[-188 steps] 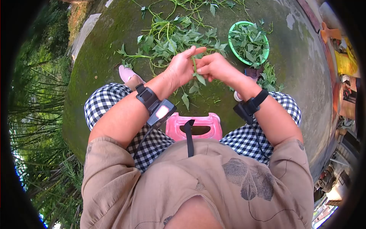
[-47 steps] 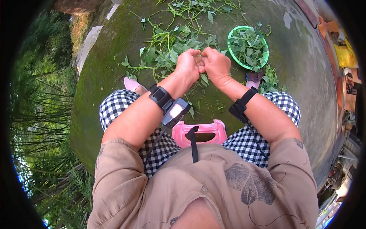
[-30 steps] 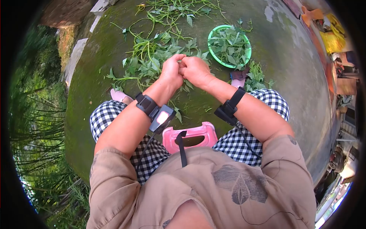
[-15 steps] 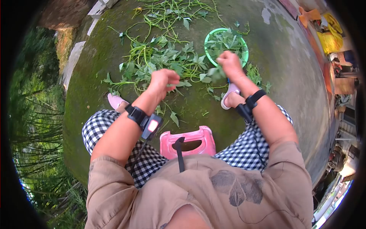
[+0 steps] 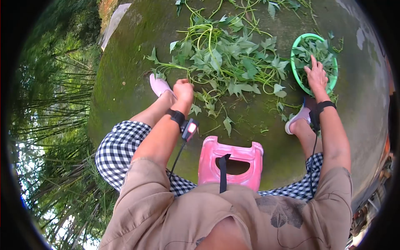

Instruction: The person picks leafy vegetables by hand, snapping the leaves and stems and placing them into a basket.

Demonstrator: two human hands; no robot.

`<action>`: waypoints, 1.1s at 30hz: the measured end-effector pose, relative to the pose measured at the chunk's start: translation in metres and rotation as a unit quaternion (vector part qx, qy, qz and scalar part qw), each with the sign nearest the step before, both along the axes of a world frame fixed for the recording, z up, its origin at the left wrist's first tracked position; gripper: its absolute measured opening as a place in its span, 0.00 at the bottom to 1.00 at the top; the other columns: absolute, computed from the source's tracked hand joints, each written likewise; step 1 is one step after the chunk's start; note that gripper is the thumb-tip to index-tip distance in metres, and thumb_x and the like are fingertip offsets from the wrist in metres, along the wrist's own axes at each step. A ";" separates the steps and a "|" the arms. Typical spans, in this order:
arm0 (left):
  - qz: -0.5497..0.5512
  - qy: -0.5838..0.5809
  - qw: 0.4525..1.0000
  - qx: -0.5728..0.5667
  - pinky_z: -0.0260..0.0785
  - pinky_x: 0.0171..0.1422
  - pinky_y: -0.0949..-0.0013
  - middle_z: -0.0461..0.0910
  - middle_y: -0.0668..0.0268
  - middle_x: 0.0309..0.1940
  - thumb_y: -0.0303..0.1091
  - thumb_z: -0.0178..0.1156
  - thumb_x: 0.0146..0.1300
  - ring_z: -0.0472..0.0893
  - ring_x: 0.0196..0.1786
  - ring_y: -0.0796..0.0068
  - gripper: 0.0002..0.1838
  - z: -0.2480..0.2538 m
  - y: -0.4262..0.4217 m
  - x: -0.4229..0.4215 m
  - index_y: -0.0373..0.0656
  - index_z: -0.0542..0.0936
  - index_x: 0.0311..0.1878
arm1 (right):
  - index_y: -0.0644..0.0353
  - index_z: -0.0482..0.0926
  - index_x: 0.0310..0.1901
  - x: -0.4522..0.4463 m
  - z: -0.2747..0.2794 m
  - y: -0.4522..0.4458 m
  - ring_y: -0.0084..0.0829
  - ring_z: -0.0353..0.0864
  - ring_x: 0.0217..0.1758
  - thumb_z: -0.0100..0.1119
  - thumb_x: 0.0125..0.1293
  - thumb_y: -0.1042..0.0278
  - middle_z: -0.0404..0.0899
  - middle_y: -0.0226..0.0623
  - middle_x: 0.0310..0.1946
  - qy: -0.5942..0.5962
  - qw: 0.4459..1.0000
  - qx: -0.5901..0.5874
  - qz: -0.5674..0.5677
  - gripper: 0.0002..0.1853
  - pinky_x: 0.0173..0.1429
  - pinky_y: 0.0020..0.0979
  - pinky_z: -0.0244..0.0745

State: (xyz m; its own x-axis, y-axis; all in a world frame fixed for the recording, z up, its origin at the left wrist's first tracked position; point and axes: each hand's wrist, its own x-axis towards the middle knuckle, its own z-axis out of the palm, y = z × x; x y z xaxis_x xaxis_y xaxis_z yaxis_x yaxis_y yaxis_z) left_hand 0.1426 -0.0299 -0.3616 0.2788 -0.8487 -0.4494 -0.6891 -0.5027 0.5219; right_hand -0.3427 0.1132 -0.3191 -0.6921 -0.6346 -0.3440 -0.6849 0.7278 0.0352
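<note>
My left hand (image 5: 183, 90) is closed at the near left edge of a heap of leafy green vines (image 5: 246, 62), its fingers pinched around a thin vine stem that is mostly hidden by the hand. Over the round green basket (image 5: 294, 68) on the right is my right hand (image 5: 316, 77), fingers spread and touching the loose picked leaves (image 5: 315, 48) inside. Nothing shows in its grip. The palm side of each hand is out of sight.
A pink plastic stool (image 5: 231, 146) stands between my legs. My feet in pale pink shoes (image 5: 159, 84) flank the mossy concrete ground (image 5: 133, 75). Small leaf scraps lie before the stool. Bamboo and bushes (image 5: 62, 104) grow beyond the left edge.
My right hand has moved into the basket and opened; the leaves it carried are out of its grip. My left hand has moved down and closed at the heap's edge. The view has turned left.
</note>
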 end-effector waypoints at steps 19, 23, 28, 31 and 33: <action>0.287 0.295 0.911 0.042 0.66 0.20 0.71 0.81 0.62 0.26 0.35 0.60 0.66 0.77 0.20 0.73 0.08 0.044 -0.059 -0.006 0.41 0.78 0.33 | 0.44 0.75 0.61 -0.007 0.073 0.001 0.42 0.77 0.59 0.68 0.53 0.61 0.77 0.42 0.56 -0.073 0.997 0.012 -0.010 0.30 0.60 0.41 0.72; 0.231 0.362 0.903 -0.001 0.67 0.21 0.71 0.83 0.62 0.27 0.34 0.59 0.67 0.78 0.21 0.74 0.08 0.108 -0.057 -0.018 0.42 0.79 0.34 | 0.61 0.81 0.51 -0.015 0.137 0.017 0.40 0.83 0.50 0.68 0.54 0.63 0.84 0.45 0.46 -0.153 0.988 -0.011 0.001 0.22 0.56 0.38 0.75; 0.156 0.479 0.864 -0.015 0.67 0.18 0.70 0.83 0.60 0.28 0.31 0.58 0.67 0.79 0.20 0.70 0.06 0.208 -0.040 -0.038 0.39 0.75 0.40 | 0.62 0.80 0.52 0.016 0.276 0.043 0.26 0.78 0.33 0.64 0.56 0.70 0.81 0.37 0.35 -0.260 0.960 -0.099 0.041 0.20 0.38 0.28 0.74; 0.068 0.519 0.852 0.001 0.70 0.22 0.72 0.83 0.58 0.31 0.32 0.57 0.68 0.81 0.25 0.71 0.06 0.260 -0.014 -0.042 0.39 0.75 0.41 | 0.62 0.78 0.53 0.040 0.361 0.078 0.18 0.73 0.31 0.59 0.58 0.73 0.77 0.27 0.31 -0.272 0.947 -0.114 0.123 0.19 0.34 0.24 0.68; 0.001 0.542 0.840 0.002 0.71 0.24 0.74 0.83 0.58 0.31 0.32 0.56 0.69 0.82 0.25 0.73 0.07 0.280 0.002 -0.045 0.39 0.75 0.42 | 0.63 0.79 0.51 0.058 0.413 0.108 0.23 0.76 0.33 0.62 0.56 0.72 0.78 0.32 0.31 -0.238 0.951 -0.133 0.144 0.19 0.39 0.28 0.72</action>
